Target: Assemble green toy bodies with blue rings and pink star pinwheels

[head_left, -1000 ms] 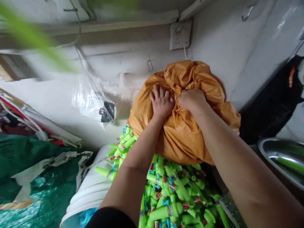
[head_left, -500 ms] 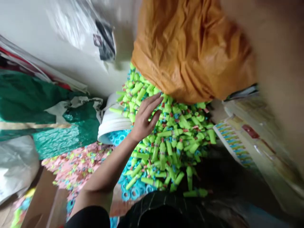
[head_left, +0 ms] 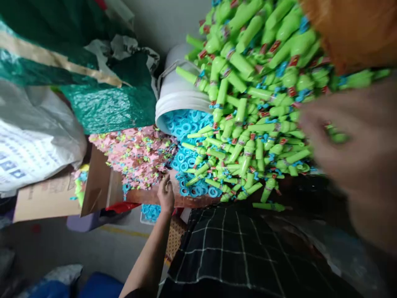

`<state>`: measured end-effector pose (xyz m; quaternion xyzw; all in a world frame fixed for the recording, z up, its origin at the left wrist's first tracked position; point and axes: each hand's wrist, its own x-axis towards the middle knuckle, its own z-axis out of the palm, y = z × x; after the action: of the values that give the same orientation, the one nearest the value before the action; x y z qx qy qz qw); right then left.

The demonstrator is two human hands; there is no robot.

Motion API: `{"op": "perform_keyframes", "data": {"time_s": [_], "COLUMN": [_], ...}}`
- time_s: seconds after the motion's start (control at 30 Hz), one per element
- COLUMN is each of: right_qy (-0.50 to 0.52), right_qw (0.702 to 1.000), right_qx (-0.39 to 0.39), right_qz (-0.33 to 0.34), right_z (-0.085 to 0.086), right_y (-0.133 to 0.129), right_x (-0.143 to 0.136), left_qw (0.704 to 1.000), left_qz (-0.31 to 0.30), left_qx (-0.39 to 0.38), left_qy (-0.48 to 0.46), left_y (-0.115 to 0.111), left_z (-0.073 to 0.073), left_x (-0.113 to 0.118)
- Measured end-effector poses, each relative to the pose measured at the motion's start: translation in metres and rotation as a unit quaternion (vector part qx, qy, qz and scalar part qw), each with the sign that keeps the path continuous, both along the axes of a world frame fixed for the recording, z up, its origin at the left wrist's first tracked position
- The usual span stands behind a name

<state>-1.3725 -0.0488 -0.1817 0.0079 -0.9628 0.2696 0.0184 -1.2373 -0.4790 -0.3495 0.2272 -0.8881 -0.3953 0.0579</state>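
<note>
My left hand point(head_left: 166, 192) is at the table's front edge, between the pink star-shaped pieces point(head_left: 136, 155) and the blue plastic rings point(head_left: 186, 159). Its fingers are loosely bent and apart, with nothing visible in them. On the right, my right hand point(head_left: 335, 140) is smeared by motion over the heap of lime-green bottle-shaped plastic pieces point(head_left: 248, 145). Green shows between its thumb and fingers, but I cannot tell whether it holds a piece. The green pieces carry small red and blue parts. An orange bag point(head_left: 350, 33) is at the top right, beyond the right hand.
A white bucket point(head_left: 182, 91) lies on its side, blue rings spilling out. Green plastic sacking point(head_left: 108, 103) and a white sack point(head_left: 37, 140) are at left, above an open cardboard box point(head_left: 96, 178). Below the table edge stands a clear container of blue rings point(head_left: 151, 212).
My view has swung left and down. My left hand has moved off the green heap to the table edge. The orange bag now sits farther right, and my right hand has come into view.
</note>
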Motion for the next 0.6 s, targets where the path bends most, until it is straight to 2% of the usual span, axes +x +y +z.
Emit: {"op": "perform_keyframes", "data": {"time_s": [0.07,0.13,0.17,0.23,0.3,0.4,0.5,0.6], "right_qy": [0.032,0.010,-0.036,-0.167,-0.273,-0.348,-0.398,-0.436], "right_qw": [0.995,0.982,0.973,0.948,0.911,0.887,0.872,0.848], "right_qx": [0.003,-0.022,-0.057,-0.153,-0.225,-0.257,-0.277,-0.300], "right_qz": [0.090,0.188,0.219,0.225,0.213,0.158,0.061,-0.042], "right_z": [-0.023,-0.056,-0.075,-0.110,-0.136,-0.155,-0.166,-0.189], "right_y": [-0.036,-0.068,-0.082,-0.103,-0.115,-0.124,-0.134,-0.147], "right_x": [0.044,0.094,0.119,0.165,0.203,0.241,0.269,0.299], "left_qw": [0.999,0.996,0.994,0.989,0.984,0.969,0.940,0.909], "left_qz": [0.011,0.018,0.020,0.019,0.008,-0.039,-0.118,-0.188], "left_qx": [0.019,0.039,0.048,0.065,0.084,0.121,0.167,0.181], "left_qy": [-0.040,-0.079,-0.097,-0.130,-0.160,-0.211,-0.272,-0.324], "left_y": [-0.004,-0.008,-0.010,-0.015,-0.020,-0.031,-0.044,-0.053], "left_z": [-0.018,-0.031,-0.036,-0.044,-0.049,-0.056,-0.059,-0.058], "left_x": [0.029,0.056,0.067,0.087,0.100,0.112,0.121,0.127]}}
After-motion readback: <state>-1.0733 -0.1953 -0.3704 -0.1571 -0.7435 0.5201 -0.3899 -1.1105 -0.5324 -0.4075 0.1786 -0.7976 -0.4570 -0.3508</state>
